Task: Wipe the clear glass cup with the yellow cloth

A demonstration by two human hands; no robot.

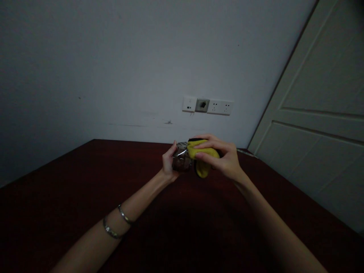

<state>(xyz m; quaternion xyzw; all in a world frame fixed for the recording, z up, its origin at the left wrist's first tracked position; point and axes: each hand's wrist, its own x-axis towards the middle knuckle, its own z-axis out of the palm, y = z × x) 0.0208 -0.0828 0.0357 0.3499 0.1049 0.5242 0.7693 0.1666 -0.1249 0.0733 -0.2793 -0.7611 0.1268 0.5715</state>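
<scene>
Above a dark red surface, mid-scene, holding a yellow cloth against a clear container.
Pinching the cloth with the right hand; cupping the container's left side with the left hand. Probably soft and light in the cloth, best bunched; probably slick in the container, best gripped by its sides. Dark-edged and folded; glossy and see-through, respectively.

L forearm slants up & R, R forearm up & L; they converge mid-view. L grip: bare hand clasped, thumb pointing up, most fingers hidden. R grip: bare hand turned inward at wrist, fingers reaching L, thumb below, pinching. Both hands raised, near e/o.
</scene>
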